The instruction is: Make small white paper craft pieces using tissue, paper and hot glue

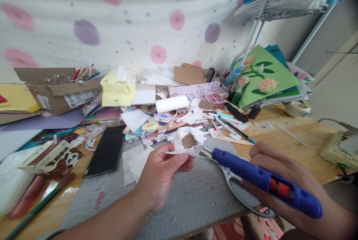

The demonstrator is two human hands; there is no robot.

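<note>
My left hand (163, 167) pinches a small piece of brown cardboard (189, 141) between thumb and fingers. Crumpled white tissue (179, 135) rings the cardboard, leaving its brown middle bare. In my right hand (288, 180) is a blue hot glue gun (240, 167), its metal tip pointing left, close to the right edge of the tissue; whether it touches I cannot tell. The gun partly covers a pair of scissors (233, 188) with grey handles, beneath it. A grey cutting mat (173, 210) lies under both hands, with white paper pieces (133, 161) to the left.
A black phone (105, 152) and a panda-printed box (50, 158) lie left. Pens and paper scraps (167, 130) pile up behind my hands. Further back are a cardboard box (67, 92), a yellow tissue pack (119, 87) and a green flower picture (265, 76). A tape roll (298, 109) sits right.
</note>
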